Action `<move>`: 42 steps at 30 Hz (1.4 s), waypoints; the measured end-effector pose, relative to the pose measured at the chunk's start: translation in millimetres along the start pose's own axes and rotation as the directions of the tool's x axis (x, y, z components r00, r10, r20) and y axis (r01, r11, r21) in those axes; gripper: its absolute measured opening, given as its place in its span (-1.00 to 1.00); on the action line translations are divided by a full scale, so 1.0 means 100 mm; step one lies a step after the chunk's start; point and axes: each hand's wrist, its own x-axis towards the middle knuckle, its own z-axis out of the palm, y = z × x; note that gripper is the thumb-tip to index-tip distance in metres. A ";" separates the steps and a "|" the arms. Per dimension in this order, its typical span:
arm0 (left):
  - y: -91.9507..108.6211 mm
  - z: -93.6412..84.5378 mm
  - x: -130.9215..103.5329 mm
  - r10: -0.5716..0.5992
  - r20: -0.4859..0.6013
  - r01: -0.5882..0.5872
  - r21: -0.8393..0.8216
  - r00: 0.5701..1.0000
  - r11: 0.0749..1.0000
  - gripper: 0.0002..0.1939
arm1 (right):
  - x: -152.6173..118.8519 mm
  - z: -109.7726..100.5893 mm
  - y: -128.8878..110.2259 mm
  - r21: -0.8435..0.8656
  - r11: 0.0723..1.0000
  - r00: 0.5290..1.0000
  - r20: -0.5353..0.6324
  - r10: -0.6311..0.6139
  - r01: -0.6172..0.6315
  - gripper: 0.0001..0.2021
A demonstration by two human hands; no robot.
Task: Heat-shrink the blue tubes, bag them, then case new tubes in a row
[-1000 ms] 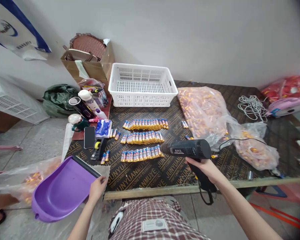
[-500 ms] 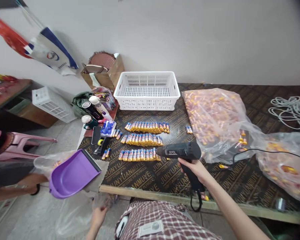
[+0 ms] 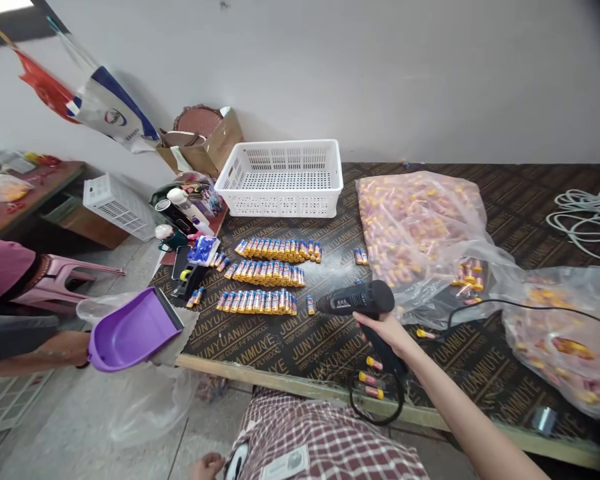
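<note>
My right hand [image 3: 384,328] grips the handle of a black heat gun [image 3: 357,300] above the table, its nozzle pointing left. Just past the nozzle stands a single small blue-and-yellow tube [image 3: 311,305]. Further left, similar tubes form a front row [image 3: 255,302], a middle row [image 3: 266,273] and a back row [image 3: 277,250]. Low in the view, beside the checked apron [image 3: 325,433], my left hand [image 3: 209,465] has curled fingers and is partly cut off by the frame's bottom edge. Whether it holds anything is hidden.
A white plastic crate [image 3: 280,200] stands behind the rows. Clear bags of tubes [image 3: 420,220] lie to the right, near the gun's cord [image 3: 520,303]. Loose tubes [image 3: 371,378] lie by the front edge. Left, another person's hand [image 3: 81,348] holds a purple dustpan [image 3: 135,330].
My left hand has moved from the clear plastic bag to beside the apron. The view has shifted, and the lone tube now shows apart from the front row. My right hand still holds the heat gun.
</note>
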 end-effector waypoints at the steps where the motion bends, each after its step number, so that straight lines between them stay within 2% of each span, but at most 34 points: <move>1: 0.08 -0.04 0.00 0.034 0.022 -0.034 -0.006 0.999 0.999 -0.80 | -0.01 -0.07 0.04 0.009 1.000 1.000 0.002 0.006 -0.006 -0.63; 3: 0.31 -0.17 0.04 0.120 0.039 -0.120 -0.003 0.992 0.993 -0.77 | -0.04 -0.19 0.06 0.110 0.994 0.999 -0.049 0.002 0.003 -0.63; 4: 0.49 -0.27 0.07 0.180 0.030 -0.180 0.003 0.983 0.984 -0.77 | -0.05 -0.26 0.04 0.191 0.981 0.996 -0.087 0.001 0.016 -0.63; 6: 1.00 -0.47 0.13 0.339 0.009 -0.339 0.000 0.941 0.941 -0.78 | -0.07 -0.43 -0.05 0.368 0.929 0.992 -0.125 0.004 0.042 -0.63; 8: 1.70 -0.63 0.16 0.590 0.011 -0.590 0.033 0.807 0.807 -0.71 | -0.11 -0.64 -0.21 0.501 0.862 0.990 -0.141 0.003 0.069 -0.64; 10: 2.52 -0.67 0.13 0.751 0.059 -0.749 0.157 0.658 0.644 -0.70 | -0.17 -0.86 -0.37 0.561 0.820 0.981 -0.193 -0.004 0.114 -0.66; 12: 3.32 -0.59 0.08 0.866 0.133 -0.850 0.313 0.482 0.425 -0.69 | -0.25 -1.06 -0.50 0.552 0.818 0.960 -0.281 -0.003 0.164 -0.67; 13: 3.70 -0.51 0.07 0.889 0.153 -0.870 0.332 0.431 0.365 -0.71 | -0.30 -1.14 -0.54 0.534 0.826 0.950 -0.312 -0.004 0.179 -0.67; 16: 4.64 -0.22 0.10 0.941 0.161 -0.909 0.351 0.297 0.227 -0.63 | -0.39 -1.29 -0.60 0.490 0.852 0.941 -0.337 -0.008 0.183 -0.65; 19: 5.28 0.10 0.17 0.967 0.145 -0.922 0.357 0.210 0.147 -0.55 | -0.43 -1.35 -0.58 0.491 0.849 0.932 -0.363 -0.004 0.195 -0.66; 22: 5.61 0.36 0.22 0.972 0.118 -0.922 0.358 0.201 0.147 -0.49 | -0.46 -1.37 -0.54 0.502 0.835 0.909 -0.417 0.005 0.226 -0.67; 24: 5.68 0.46 0.25 0.973 0.083 -0.916 0.361 0.215 0.172 -0.49 | -0.48 -1.38 -0.53 0.505 0.832 0.898 -0.440 0.017 0.232 -0.66; 26: 5.62 0.49 0.31 0.972 0.052 -0.911 0.365 0.227 0.193 -0.60 | -0.49 -1.40 -0.52 0.500 0.836 0.888 -0.458 0.034 0.225 -0.64; 28: 5.44 0.43 0.41 0.970 0.037 -0.904 0.373 0.240 0.210 -0.71 | -0.50 -1.43 -0.50 0.493 0.844 0.879 -0.474 0.056 0.212 -0.61; 30: 5.22 0.29 0.52 0.968 0.022 -0.897 0.382 0.249 0.222 -0.76 | -0.50 -1.45 -0.48 0.503 0.843 0.870 -0.484 0.092 0.191 -0.58; 32: 5.09 0.11 0.62 0.973 -0.019 -0.896 0.387 0.229 0.218 -0.75 | -0.49 -1.46 -0.44 0.527 0.834 0.866 -0.482 0.133 0.165 -0.56; 33: 5.09 0.03 0.65 0.978 -0.048 -0.899 0.386 0.202 0.205 -0.75 | -0.49 -1.47 -0.42 0.535 0.831 0.865 -0.479 0.149 0.153 -0.56; 35: 5.29 -0.11 0.69 0.987 -0.091 -0.907 0.391 0.129 0.154 -0.72 | -0.47 -1.48 -0.38 0.536 0.833 0.870 -0.468 0.157 0.137 -0.58; 37: 5.69 -0.17 0.71 0.994 -0.079 -0.904 0.415 0.075 0.101 -0.66 | -0.45 -1.49 -0.33 0.530 0.838 0.877 -0.456 0.151 0.131 -0.60; 39: 6.12 -0.14 0.73 0.996 -0.020 -0.887 0.453 0.087 0.087 -0.56 | -0.43 -1.50 -0.28 0.527 0.841 0.880 -0.448 0.157 0.119 -0.60; 40: 6.30 -0.11 0.75 0.994 0.016 -0.880 0.467 0.111 0.091 -0.54 | -0.42 -1.51 -0.26 0.521 0.846 0.879 -0.448 0.164 0.108 -0.60; 42: 6.49 -0.04 0.83 0.985 0.068 -0.869 0.484 0.160 0.108 -0.52 | -0.41 -1.54 -0.19 0.482 0.870 0.869 -0.467 0.160 0.099 -0.62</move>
